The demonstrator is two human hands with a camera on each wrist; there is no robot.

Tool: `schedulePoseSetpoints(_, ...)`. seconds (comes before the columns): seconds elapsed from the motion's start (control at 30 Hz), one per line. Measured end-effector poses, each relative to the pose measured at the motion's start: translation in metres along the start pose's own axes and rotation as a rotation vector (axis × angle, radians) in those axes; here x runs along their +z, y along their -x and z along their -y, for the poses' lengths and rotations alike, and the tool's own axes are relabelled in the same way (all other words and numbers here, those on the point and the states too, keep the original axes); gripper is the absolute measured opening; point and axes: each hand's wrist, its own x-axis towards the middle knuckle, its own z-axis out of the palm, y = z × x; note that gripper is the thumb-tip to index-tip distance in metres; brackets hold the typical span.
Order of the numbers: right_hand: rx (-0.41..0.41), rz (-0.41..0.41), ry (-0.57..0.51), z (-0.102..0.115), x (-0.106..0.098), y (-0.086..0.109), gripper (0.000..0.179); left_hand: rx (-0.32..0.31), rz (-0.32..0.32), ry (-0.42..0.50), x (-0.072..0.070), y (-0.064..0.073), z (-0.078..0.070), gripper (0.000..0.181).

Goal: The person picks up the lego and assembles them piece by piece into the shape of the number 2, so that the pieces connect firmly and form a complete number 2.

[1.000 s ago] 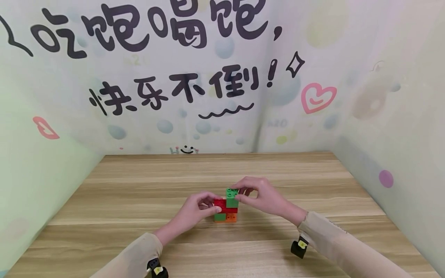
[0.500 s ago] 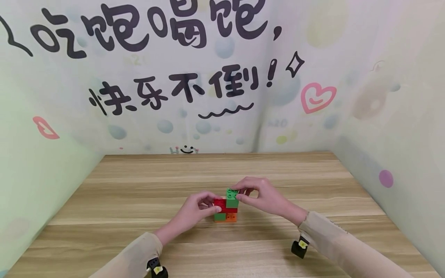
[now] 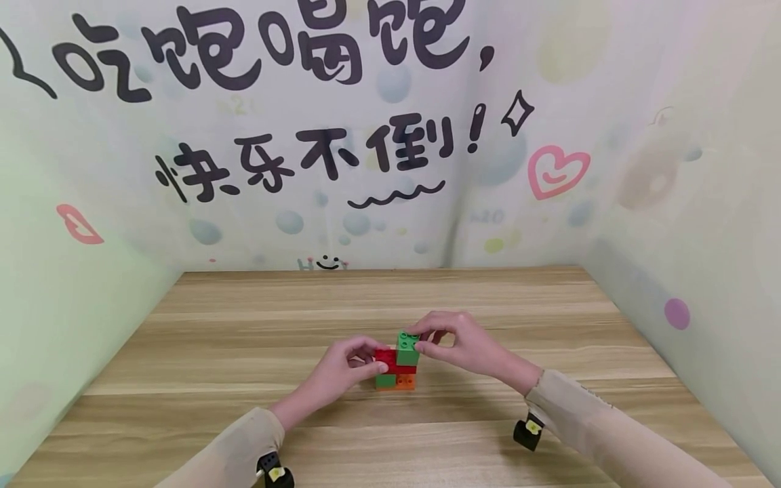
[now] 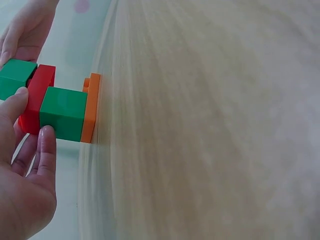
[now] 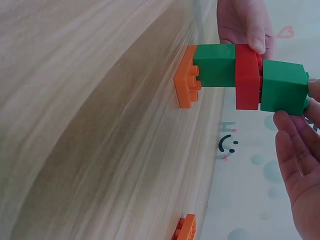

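Note:
A small stack of toy building bricks stands mid-table. Its base is a flat orange brick (image 5: 185,77) with bare studs on one half. On the other half sits a green brick (image 4: 64,112), and across that lies a red brick (image 5: 247,77). My left hand (image 3: 344,369) pinches the red brick between thumb and fingers. An upper green brick (image 3: 407,354) sits over the red one's right half. A narrow gap with red studs shows between these two in the right wrist view. My right hand (image 3: 460,343) holds that upper green brick by thumb and fingertips.
Another orange brick (image 5: 186,228) shows at the bottom of the right wrist view. The wooden table (image 3: 256,298) meets a printed backdrop (image 3: 390,224) at its far edge, with pale walls at both sides. A black wrist device (image 3: 528,432) hangs under the right sleeve.
The right forearm has shifted very slightly to the right, and the upper green brick has tilted a little. The left hand and the lower bricks stay in place.

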Motion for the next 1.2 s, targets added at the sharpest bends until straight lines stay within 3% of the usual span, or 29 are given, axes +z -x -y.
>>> schedulePoseSetpoints(0.43,0.041,0.045,0.012,0.007,-0.001,-0.005,0.027,-0.002,0.0,-0.002,-0.001,0.002,-0.003,0.029)
schedulePoseSetpoints(1.2,0.016,0.101,0.027,0.017,-0.006,-0.009,0.026,0.003,-0.009,0.008,-0.001,0.002,-0.001,0.03)
